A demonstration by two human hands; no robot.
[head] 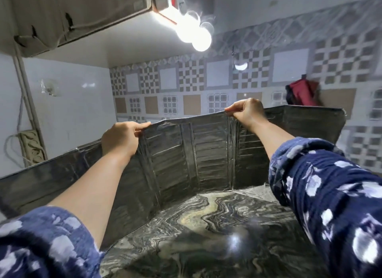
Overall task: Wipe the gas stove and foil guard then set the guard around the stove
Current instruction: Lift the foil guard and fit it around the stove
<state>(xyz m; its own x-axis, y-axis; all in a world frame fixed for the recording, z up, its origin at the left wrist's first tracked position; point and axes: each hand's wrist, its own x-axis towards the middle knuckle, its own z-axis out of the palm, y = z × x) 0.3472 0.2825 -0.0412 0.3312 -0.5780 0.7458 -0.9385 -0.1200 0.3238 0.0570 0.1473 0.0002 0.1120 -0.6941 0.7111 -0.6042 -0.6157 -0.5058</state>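
Note:
The foil guard (186,151) stands upright on the marble counter (206,226), folded into several grey ribbed panels that curve from far left to far right. My left hand (122,138) pinches the guard's top edge left of centre. My right hand (247,112) pinches the same top edge further right, thumb and fingers over the rim. Both arms reach forward in blue patterned sleeves. No gas stove shows in this view.
Patterned wall tiles (192,85) rise behind the guard. A bright lamp (198,39) hangs under a cabinet (62,15) above. A red and dark cloth (300,92) hangs on the wall at right. A power strip (31,147) with cables is fixed at left.

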